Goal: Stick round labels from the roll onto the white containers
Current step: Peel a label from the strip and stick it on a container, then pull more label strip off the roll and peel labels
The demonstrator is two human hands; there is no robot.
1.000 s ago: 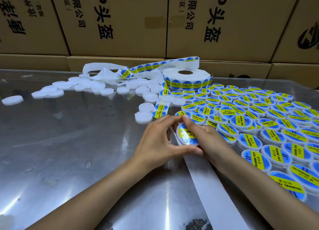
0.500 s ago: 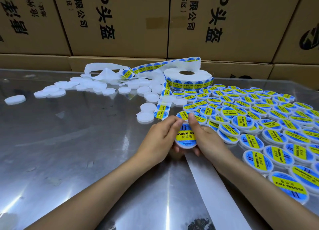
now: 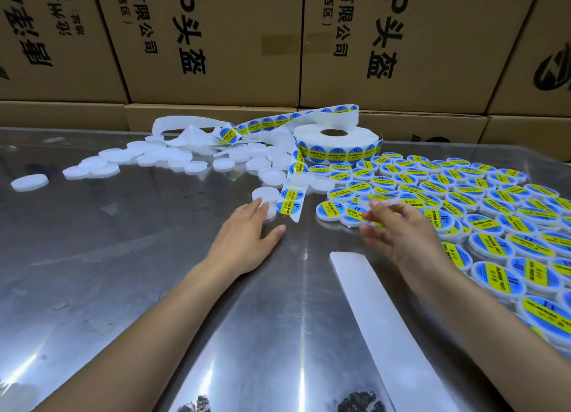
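A: Reaching forward, the left hand lies low over the worktop, fingers straight, its fingertips touching a blank white container that sits just beside the loose end of the label strip.

B: Is it gripping that container?

A: No, the fingers only rest on it; the thumb is spread out to the side on the metal.

B: And the right hand?

A: Blurred. It is over the near edge of the labelled containers, fingers apart. Something pale and blurred shows at its fingertips, but I cannot tell whether it holds anything.

B: Where is the roll of labels?

A: Lying flat at the back, in the middle, close to the cardboard boxes. One strip with blue and yellow round labels loops up behind it; another runs down toward the left hand and ends with two labels on it.

B: The unlabelled pieces?

A: A scatter of blank white containers spreads left of the roll, one lone blank container well apart at the far left. The labelled ones fill the right side, packed close and overlapping.

B: Anything nearer?

A: A bare white backing strip lies flat between the two forearms, running toward the camera.
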